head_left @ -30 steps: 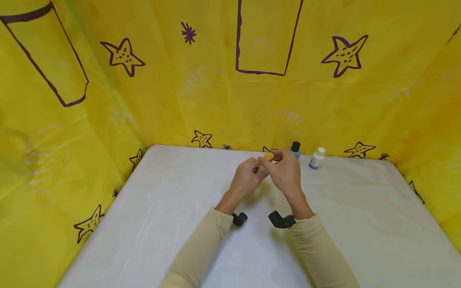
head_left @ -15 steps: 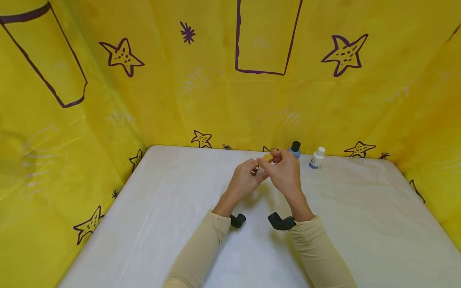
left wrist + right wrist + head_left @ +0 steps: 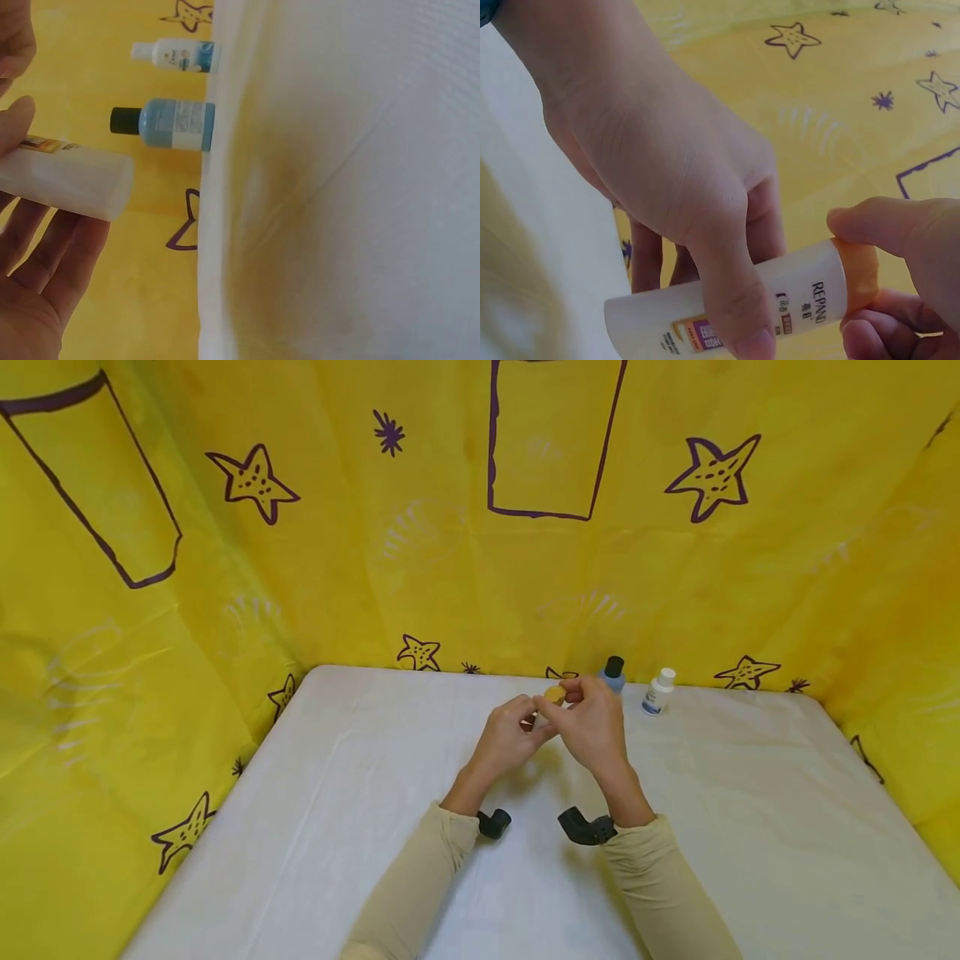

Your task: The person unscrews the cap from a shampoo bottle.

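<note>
My left hand (image 3: 507, 737) grips a white bottle (image 3: 802, 300) with a printed label, its thumb lying across the front and fingers behind. At the bottle's top, my right hand (image 3: 596, 722) pinches the orange-yellow cap (image 3: 859, 276) between thumb and fingers. The cap sits on the bottle's end. Seen from the left wrist, the bottle's pale base (image 3: 112, 186) is held up off the table. Behind the hands stand a blue bottle with a black cap (image 3: 176, 124) and a small white bottle (image 3: 657, 692).
A white-covered table (image 3: 375, 760) spreads beneath both hands. Yellow sheets (image 3: 337, 527) with purple starfish drawings hang along its back and sides. Each wrist wears a black mount (image 3: 587, 827) beside a beige sleeve (image 3: 667, 881).
Both hands stay together at the bottle, the right one still on the cap. The cap shows slightly lower and farther left in the head view. The standing bottles have not moved.
</note>
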{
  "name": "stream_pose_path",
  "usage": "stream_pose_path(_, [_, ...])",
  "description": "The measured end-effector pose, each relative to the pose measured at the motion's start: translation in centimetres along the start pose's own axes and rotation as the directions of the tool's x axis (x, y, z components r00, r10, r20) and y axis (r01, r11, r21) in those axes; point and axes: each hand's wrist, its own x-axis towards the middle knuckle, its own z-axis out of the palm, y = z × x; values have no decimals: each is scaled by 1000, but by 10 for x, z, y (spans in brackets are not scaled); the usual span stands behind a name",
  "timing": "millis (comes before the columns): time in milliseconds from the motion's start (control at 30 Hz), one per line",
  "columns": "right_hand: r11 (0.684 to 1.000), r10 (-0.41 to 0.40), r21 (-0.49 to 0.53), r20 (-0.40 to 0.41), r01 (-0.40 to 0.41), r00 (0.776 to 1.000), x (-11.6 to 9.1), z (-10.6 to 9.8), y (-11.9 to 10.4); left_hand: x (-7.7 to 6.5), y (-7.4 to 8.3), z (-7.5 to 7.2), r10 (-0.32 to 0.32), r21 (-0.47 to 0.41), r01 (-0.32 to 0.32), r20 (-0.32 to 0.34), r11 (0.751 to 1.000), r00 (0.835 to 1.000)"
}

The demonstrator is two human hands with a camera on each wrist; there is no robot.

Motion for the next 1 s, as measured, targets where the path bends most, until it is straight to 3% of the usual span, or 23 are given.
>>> stream_pose_path(200, [998, -54, -34, 44, 56, 998, -3, -6, 1, -2, 2, -3, 34, -5, -34, 3, 999, 999])
stream_pose_path(400, [988, -120, -93, 70, 127, 990, -5, -13, 5, -3, 7, -7, 51, 19, -53, 75, 998, 996])
stream_pose_path(600, [984, -146, -85, 94, 154, 985, -4, -15, 6, -4, 8, -10, 51, 21, -54, 120, 998, 991])
stream_pose_path(1000, [968, -239, -41, 144, 247, 960, -1, -18, 14, -2, 4, -13, 22, -97, -2, 207, 995, 978])
